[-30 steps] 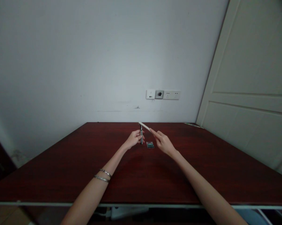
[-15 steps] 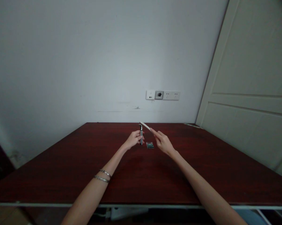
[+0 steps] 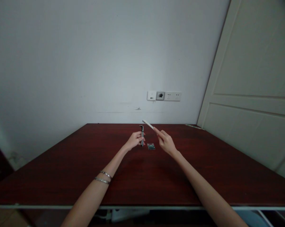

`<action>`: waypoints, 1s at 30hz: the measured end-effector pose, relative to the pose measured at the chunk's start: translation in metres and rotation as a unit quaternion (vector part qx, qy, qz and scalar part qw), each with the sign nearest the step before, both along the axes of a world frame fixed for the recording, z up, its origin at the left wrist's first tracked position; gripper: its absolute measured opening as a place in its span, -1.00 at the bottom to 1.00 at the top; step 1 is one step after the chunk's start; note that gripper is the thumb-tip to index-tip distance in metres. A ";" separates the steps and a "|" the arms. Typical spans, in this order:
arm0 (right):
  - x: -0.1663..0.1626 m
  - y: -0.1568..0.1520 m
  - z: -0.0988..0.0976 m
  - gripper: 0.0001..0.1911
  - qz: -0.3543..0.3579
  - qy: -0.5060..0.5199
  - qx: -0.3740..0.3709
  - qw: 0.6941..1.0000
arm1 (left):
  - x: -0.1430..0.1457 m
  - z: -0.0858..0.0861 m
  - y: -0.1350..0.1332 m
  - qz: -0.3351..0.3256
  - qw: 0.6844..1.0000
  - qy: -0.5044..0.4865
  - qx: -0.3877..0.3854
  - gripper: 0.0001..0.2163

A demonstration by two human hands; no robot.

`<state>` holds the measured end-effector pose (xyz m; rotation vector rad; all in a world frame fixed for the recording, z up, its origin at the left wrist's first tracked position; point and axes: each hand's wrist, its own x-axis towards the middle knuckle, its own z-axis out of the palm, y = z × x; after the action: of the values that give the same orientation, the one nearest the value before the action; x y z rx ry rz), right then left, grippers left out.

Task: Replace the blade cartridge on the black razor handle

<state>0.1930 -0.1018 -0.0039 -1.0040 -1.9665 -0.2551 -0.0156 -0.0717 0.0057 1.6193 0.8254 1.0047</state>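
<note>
My left hand [image 3: 134,140] is closed around the handle of a slim razor [image 3: 142,138], dark and silver. It stands upright with its small head at the top, pointing left. A thin white stick [image 3: 148,124] is pinched in my right hand [image 3: 166,142]. The stick slants up to the left, and its tip is above and slightly right of the razor's head, apart from it. Between my hands, a small flat clear packet [image 3: 151,146] with teal contents lies on the table.
The dark red wooden table [image 3: 85,176] runs back to a pale wall with a row of sockets [image 3: 172,96]. A cream panelled door [image 3: 251,116] stands along the right side. A thin strip [image 3: 194,127] lies at the back right edge.
The white stick's tip has risen a little and moved right, away from the razor's head. My left hand has hardly moved, and the packet lies as before.
</note>
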 end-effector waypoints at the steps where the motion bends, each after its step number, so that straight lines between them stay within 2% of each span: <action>1: 0.001 0.001 0.000 -0.49 -0.007 0.005 0.001 1.000 | 0.000 0.000 -0.001 0.000 1.000 0.002 0.000 -0.83; 5: 0.006 0.001 0.002 -0.52 0.023 -0.045 -0.026 0.998 | -0.001 0.001 -0.002 0.012 1.000 0.015 -0.001 -0.83; 9: 0.007 0.000 0.004 -0.53 -0.007 -0.022 -0.013 1.000 | -0.002 -0.001 -0.001 0.024 1.000 0.018 0.007 -0.83; 12: 0.006 -0.001 0.005 -0.56 0.015 -0.051 -0.016 0.998 | -0.003 -0.002 0.000 0.028 0.999 0.020 0.009 -0.82; 17: 0.008 0.001 0.006 -0.58 -0.012 0.010 0.001 1.000 | -0.004 -0.002 0.002 0.033 0.999 0.021 0.006 -0.82; 21: 0.011 0.001 0.007 -0.60 0.018 -0.007 -0.014 1.000 | -0.005 -0.002 0.002 0.035 0.999 0.024 0.008 -0.83; 26: 0.010 0.000 0.008 -0.59 -0.015 0.005 -0.010 1.000 | -0.005 -0.002 0.002 0.036 0.999 0.032 0.011 -0.82; 30: 0.011 0.000 0.009 -0.62 0.032 -0.010 -0.027 0.999 | -0.007 -0.003 0.003 0.038 0.998 0.044 0.013 -0.82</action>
<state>0.2045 -0.1017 0.0051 -0.9755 -2.0286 -0.1779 -0.0222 -0.0685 0.0029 1.6748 0.9431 1.0070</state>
